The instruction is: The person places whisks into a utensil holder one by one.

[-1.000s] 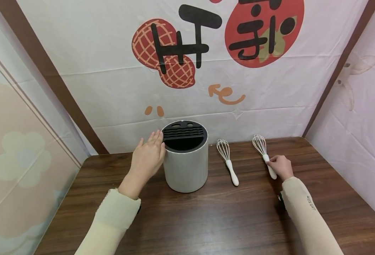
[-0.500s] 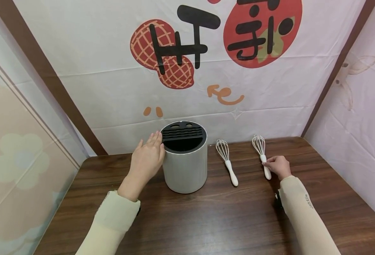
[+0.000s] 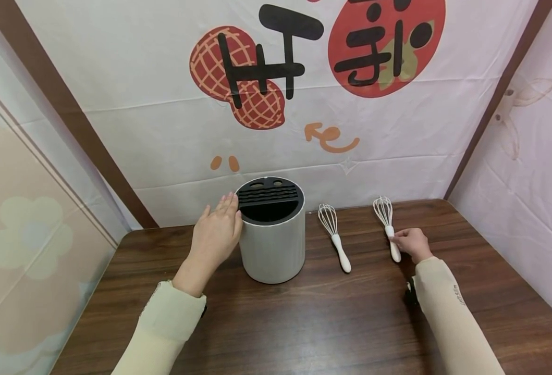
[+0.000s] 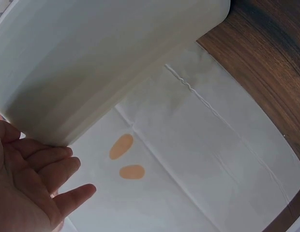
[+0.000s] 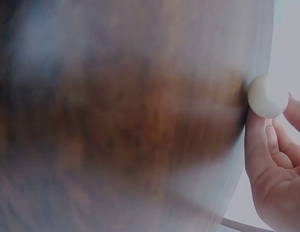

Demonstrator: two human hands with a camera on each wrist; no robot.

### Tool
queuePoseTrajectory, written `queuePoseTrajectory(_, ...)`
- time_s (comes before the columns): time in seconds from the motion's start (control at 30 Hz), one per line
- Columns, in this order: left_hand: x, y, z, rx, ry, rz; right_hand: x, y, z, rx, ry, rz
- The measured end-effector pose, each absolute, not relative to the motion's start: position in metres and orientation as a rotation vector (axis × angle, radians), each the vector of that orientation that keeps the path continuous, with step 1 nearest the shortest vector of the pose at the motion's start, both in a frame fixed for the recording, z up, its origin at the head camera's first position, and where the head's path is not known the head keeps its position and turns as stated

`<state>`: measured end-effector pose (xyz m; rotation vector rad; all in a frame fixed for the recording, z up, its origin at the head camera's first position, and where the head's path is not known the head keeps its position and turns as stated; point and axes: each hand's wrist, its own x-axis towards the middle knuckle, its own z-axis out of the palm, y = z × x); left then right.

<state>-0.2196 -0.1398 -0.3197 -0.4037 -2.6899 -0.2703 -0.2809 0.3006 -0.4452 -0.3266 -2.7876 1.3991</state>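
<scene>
Turned the right whisk point(image 3: 389, 230) slightly since a second ago; pinching it with the right hand point(image 3: 413, 244), right of another whisk point(image 3: 334, 239). Resting the left hand point(image 3: 215, 237), fingers straight, against the left of the canister point(image 3: 272, 255). Apparently aligning; calls for a steady pinch. Working on wood-grain counter point(image 3: 313, 323) before printed cloth point(image 3: 374, 182).

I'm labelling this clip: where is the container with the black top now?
In the head view, the container stands mid-frame near the back edge of the table, between the left hand and the nearer whisk.
</scene>
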Motion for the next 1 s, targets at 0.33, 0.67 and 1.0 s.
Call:
queuePoseTrajectory(0.33,-0.220,-0.140,-0.322,-0.415,-2.666,-0.273,-0.284,0.304,-0.446,-0.365,-2.719,1.683)
queuePoseTrajectory(0.67,-0.220,-0.139,-0.323,-0.421,-2.652,-0.275,-0.286,0.312,-0.449,-0.345,-2.618,1.904)
queuePoseTrajectory(1.0,-0.220,-0.139,-0.322,-0.416,-2.666,-0.275,-0.288,0.325,-0.455,-0.341,-2.360,2.318)
